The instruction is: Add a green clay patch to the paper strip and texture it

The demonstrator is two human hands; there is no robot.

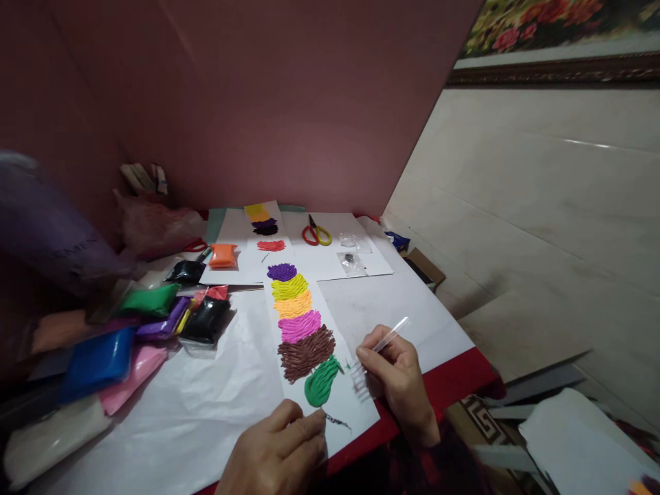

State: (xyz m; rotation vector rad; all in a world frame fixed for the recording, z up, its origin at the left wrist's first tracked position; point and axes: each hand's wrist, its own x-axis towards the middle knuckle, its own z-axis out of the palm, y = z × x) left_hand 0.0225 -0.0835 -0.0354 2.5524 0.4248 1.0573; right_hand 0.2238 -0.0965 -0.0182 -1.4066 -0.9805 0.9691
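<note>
My right hand grips a thin clear plastic stick-like tool; its lower end is blurred beside the clay. A white paper strip lies under it, with textured clay bands in purple, yellow-green, orange, pink and brown. Below them is a green clay piece, partly grooved, its lower left still smooth. My left hand rests at the strip's lower end, fingers curled together near a dark pencil-like mark; what they hold, if anything, is hidden.
Clay packets, including a blue one, a green one and a black one, crowd the left. An orange packet, scissors and small clear bags lie farther back. The red-covered table edge is at right.
</note>
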